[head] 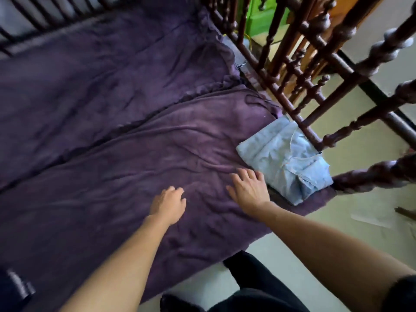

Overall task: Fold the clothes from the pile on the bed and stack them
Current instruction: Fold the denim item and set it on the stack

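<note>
Both hands hold nothing: left hand [168, 202] loosely curled, right hand [248, 189] spread flat on the purple bed [112, 109]; folded pale-blue garment [286, 158] at the right hand's two o'clock (just beside).

Lower left: dark cloth [11, 293], cut off by the frame edge, its white print unreadable. Right: bed rails [382, 48], blurred. Top centre: green object [258, 16], mostly hidden behind the rails, unidentifiable.

Both hands reach over the purple bedspread [117, 136]: the left hand [167, 204] with loosely curled fingers, the right hand [248, 190] spread flat. A folded light-blue garment [283, 158] lies just beside the right hand, against the dark wooden bed rail [290, 102].
</note>
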The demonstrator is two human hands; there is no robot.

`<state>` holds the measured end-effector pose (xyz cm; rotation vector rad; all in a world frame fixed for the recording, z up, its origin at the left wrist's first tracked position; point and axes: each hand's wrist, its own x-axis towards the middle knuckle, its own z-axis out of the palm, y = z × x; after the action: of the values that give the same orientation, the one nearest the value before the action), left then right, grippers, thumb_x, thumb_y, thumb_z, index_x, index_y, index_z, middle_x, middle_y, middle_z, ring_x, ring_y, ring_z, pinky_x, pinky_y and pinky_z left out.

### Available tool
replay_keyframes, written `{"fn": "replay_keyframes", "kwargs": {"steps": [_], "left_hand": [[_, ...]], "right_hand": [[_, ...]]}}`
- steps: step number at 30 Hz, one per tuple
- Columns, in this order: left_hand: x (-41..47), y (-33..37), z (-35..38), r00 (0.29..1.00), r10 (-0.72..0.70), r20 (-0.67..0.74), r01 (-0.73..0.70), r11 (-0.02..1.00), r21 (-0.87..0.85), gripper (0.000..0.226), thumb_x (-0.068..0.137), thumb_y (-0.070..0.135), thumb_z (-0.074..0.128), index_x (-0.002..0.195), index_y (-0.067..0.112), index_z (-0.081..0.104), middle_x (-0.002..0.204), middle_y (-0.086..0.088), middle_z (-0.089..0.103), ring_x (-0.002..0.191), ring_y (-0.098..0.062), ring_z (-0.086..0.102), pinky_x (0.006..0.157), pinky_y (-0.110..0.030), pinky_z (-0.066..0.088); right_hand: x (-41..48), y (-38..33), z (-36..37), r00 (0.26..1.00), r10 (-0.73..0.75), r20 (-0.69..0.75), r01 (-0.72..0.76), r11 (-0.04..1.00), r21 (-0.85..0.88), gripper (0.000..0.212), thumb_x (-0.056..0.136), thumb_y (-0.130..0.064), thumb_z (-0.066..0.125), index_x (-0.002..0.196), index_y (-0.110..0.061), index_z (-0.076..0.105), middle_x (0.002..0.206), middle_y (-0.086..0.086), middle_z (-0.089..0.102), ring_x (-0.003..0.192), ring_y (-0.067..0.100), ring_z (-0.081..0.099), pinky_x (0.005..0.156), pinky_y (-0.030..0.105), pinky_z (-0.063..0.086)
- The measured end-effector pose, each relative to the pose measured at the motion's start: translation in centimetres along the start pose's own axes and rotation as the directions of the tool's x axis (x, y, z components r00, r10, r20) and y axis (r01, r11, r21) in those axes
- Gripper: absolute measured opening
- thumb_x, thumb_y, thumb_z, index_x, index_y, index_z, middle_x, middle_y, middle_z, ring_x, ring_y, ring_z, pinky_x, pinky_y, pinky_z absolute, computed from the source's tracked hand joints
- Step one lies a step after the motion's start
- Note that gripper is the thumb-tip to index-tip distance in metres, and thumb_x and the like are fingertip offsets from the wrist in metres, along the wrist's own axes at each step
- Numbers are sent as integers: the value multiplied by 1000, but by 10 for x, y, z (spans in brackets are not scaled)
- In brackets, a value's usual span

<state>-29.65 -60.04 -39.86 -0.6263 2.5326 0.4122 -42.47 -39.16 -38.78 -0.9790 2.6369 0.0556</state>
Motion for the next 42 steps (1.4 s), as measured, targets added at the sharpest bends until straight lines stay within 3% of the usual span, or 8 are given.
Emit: {"fn": "replay_keyframes", "kwargs": {"steps": [3, 10, 16, 26, 31, 37, 42], "left_hand": [[-71, -80, 6, 994, -105, -21, 103, 992, -68, 34, 95, 34, 45, 127, 23, 53, 123, -3, 57, 112, -26, 56, 87, -35, 45], [-249, -251, 20, 947, -318, -56, 307, 941, -145, 30, 96, 33, 44, 118, 18, 56, 119, -2, 59, 108, -25, 58, 85, -36, 48], [-341, -359, 19, 868, -476, -140, 434, 865, -251, 29, 95, 31, 47, 118, 18, 59, 115, -4, 60, 107, -27, 58, 83, -36, 46], [-378, -516, 25, 775, -628, -64, 583, 751, -311, 29, 94, 32, 47, 116, 17, 59, 115, -7, 59, 106, -26, 58, 89, -38, 46], [-389, -599, 16, 709, -699, -99, 619, 682, -389, 28, 94, 29, 48, 114, 14, 60, 116, -7, 57, 109, -25, 54, 92, -38, 44], [-414, -709, 12, 635, -740, -223, 663, 670, -335, 37, 91, 28, 51, 126, 16, 53, 127, -10, 48, 115, -28, 46, 94, -40, 40], [-428, -822, 24, 610, -746, -268, 702, 666, -253, 48, 89, 31, 54, 133, 15, 46, 139, -14, 38, 131, -33, 33, 104, -46, 35]], "right_hand": [[-19, -89, 2, 995, -92, 33, 92, 996, -18, 39, 94, -49, 38, 111, -19, 58, 116, 6, 60, 111, 28, 53, 93, 42, 35], [-66, -289, 9, 936, -344, 68, 347, 937, -33, 41, 96, -49, 38, 118, -20, 55, 120, 4, 59, 115, 26, 52, 94, 39, 34], [-78, -424, 6, 854, -507, 115, 515, 855, -53, 41, 96, -48, 40, 122, -20, 53, 122, 3, 59, 117, 25, 53, 93, 38, 38], [-34, -597, 30, 770, -585, 253, 608, 794, -15, 38, 96, -44, 43, 126, -23, 53, 128, 1, 57, 115, 23, 56, 93, 35, 41], [-26, -688, 39, 725, -628, 284, 649, 760, 25, 37, 96, -41, 45, 127, -22, 53, 125, 3, 59, 111, 26, 58, 89, 34, 43], [-24, -804, 41, 668, -703, 244, 715, 697, 51, 41, 97, -41, 47, 133, -22, 46, 129, 3, 53, 112, 27, 56, 89, 35, 42], [-30, -913, 45, 693, -712, 114, 706, 702, 90, 46, 93, -40, 52, 135, -22, 47, 127, 3, 54, 113, 27, 53, 87, 37, 43]]}}
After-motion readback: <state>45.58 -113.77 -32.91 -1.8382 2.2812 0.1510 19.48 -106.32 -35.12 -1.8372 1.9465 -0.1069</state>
